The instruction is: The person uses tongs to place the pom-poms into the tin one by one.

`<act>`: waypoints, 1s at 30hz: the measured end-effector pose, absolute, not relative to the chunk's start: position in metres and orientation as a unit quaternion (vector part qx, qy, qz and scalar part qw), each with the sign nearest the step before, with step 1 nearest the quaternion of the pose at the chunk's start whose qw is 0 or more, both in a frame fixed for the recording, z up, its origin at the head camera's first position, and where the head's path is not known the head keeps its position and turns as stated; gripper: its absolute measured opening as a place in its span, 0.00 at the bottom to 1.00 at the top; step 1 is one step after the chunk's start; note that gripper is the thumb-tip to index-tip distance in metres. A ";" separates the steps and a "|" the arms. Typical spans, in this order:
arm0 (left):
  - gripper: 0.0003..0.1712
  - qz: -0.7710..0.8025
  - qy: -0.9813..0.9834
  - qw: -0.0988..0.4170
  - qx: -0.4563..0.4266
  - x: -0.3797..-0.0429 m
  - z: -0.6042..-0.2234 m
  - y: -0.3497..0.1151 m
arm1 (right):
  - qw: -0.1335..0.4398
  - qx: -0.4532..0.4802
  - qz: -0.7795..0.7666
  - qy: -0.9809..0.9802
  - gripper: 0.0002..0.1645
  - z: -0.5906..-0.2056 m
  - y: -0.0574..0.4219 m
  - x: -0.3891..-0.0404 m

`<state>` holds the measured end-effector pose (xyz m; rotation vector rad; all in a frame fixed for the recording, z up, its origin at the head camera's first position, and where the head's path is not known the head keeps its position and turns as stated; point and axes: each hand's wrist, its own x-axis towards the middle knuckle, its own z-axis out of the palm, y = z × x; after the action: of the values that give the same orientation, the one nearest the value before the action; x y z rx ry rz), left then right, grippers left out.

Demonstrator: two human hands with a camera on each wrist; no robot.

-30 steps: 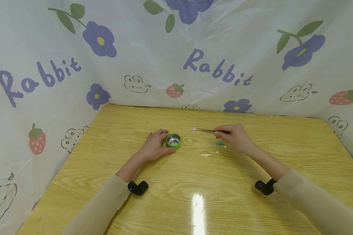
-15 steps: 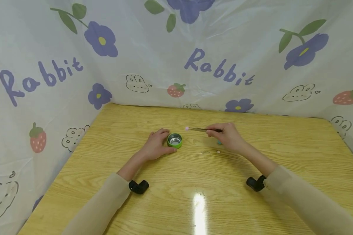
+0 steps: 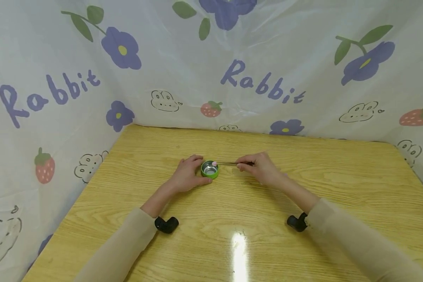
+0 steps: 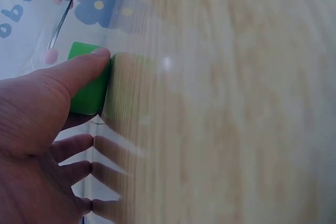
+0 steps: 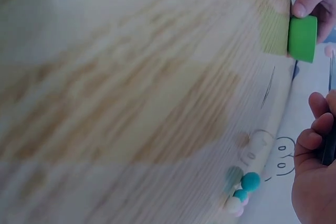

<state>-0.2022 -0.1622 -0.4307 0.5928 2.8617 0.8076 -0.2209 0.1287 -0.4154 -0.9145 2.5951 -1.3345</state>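
My left hand (image 3: pixel 185 176) holds a small round green tin (image 3: pixel 210 177) on the table, thumb on the near side and fingers round the back. The tin is open at the top, silvery inside. My right hand (image 3: pixel 261 168) pinches tweezers (image 3: pixel 227 163) held nearly level and pointing left. At their tips is a small pale pink ball (image 3: pixel 214 164), over the tin's mouth. In the left wrist view the pink ball (image 4: pixel 51 56) shows beside the green tin (image 4: pixel 90 95), higher than its rim.
In the right wrist view, turquoise balls (image 5: pixel 250 181) and a white ball (image 5: pixel 232 204) lie bunched on the wooden table (image 5: pixel 131 103), with pink behind them. My right hand hides them in the head view. A printed cloth (image 3: pixel 183 70) stands behind the table.
My right hand has moved left with the tweezers, bringing the pink ball from right of the tin to over its mouth. The left hand and tin have stayed in place.
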 end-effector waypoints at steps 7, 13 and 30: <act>0.44 0.270 0.942 0.056 0.193 -0.200 -0.434 -0.163 | 0.041 -0.303 -0.433 0.848 0.13 -0.421 0.122 -0.219; 0.44 0.261 0.944 0.052 0.196 -0.202 -0.433 -0.163 | 0.043 -0.302 -0.434 0.848 0.13 -0.421 0.120 -0.219; 0.43 0.261 0.943 0.053 0.198 -0.203 -0.432 -0.163 | 0.036 -0.301 -0.447 0.842 0.13 -0.419 0.118 -0.218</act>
<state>-0.2026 -0.1630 -0.4315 0.6034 2.8682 0.7922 -0.2178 0.1180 -0.4187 -0.9232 2.5848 -1.3742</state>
